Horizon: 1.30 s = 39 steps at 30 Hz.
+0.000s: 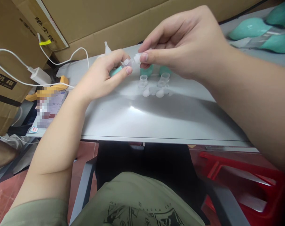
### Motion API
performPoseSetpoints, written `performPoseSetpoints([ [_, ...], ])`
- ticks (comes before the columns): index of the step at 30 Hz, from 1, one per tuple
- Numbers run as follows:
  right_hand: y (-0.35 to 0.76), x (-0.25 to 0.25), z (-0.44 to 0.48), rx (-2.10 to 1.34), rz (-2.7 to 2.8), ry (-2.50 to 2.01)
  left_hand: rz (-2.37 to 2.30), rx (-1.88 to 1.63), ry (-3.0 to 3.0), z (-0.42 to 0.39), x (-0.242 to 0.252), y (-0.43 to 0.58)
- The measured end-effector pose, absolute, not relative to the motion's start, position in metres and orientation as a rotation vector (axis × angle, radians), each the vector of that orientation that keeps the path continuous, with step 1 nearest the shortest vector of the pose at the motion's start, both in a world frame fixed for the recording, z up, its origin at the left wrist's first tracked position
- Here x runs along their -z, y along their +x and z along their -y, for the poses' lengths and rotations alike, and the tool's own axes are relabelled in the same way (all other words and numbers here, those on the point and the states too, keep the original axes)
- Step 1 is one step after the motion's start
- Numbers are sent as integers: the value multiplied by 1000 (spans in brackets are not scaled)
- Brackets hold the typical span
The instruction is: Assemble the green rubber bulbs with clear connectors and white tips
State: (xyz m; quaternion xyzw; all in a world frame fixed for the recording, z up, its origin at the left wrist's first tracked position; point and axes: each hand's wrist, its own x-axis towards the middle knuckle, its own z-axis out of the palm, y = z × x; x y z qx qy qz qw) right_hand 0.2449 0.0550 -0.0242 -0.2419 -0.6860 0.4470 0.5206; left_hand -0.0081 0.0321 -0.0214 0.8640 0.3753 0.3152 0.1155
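My left hand (104,73) is closed round a small teal bulb (115,71) with a clear plastic neck that points right. My right hand (182,44) pinches a small white plastic tip (137,58) between thumb and fingers, right at the end of that neck. Both hands hover above the far part of the grey table (142,116). Just below them stand two clear plastic cups (142,80) (164,78), some small white tips (146,93) and two more teal bulbs (146,71), partly hidden by my right hand.
A phone (48,108) lies at the table's left edge, with a white charger and cable (40,75) behind it. Cardboard boxes (104,22) line the back. Large teal bulbs (250,28) lie at the far right. A red crate (239,175) sits on the floor to the right.
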Motion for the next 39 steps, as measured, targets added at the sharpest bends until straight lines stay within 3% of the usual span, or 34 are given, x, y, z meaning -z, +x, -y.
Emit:
performPoseSetpoints([
  [39, 269, 25, -61, -449, 2087, -600, -1021, -827, 2325, -38, 20, -7],
])
